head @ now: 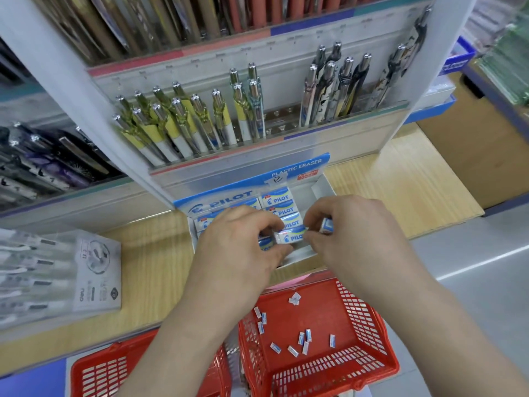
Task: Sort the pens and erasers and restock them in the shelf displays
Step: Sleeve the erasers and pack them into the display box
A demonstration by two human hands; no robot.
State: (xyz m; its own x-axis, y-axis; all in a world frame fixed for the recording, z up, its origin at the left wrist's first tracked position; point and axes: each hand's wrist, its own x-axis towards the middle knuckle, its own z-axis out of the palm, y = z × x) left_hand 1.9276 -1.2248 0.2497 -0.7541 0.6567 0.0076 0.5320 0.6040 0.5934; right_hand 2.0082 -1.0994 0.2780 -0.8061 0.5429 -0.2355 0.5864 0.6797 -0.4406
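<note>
1. The left hand has its fingers curled, and its grip pinches the left end of a blue-and-white eraser
2. The right hand pinches the right end of the same eraser with thumb and forefinger; its grip also holds a second eraser tucked among its curled fingers
3. The eraser lies flat between the two hands, just above the front of an open white eraser box that stands on the wooden shelf
4. Packed erasers fill the back rows of the box, labels up; the hands hide the front rows
5. Behind the box, a white display holds upright yellow-and-white pens on the left and dark patterned pens on the right, with an unfilled stretch of slots between them
6. Below the hands, a red basket holds loose erasers scattered over its bottom
7. Another red basket sits to its left, partly hidden by the left forearm
8. A flat pack of pens lies on the shelf, well to the left of the box
</note>
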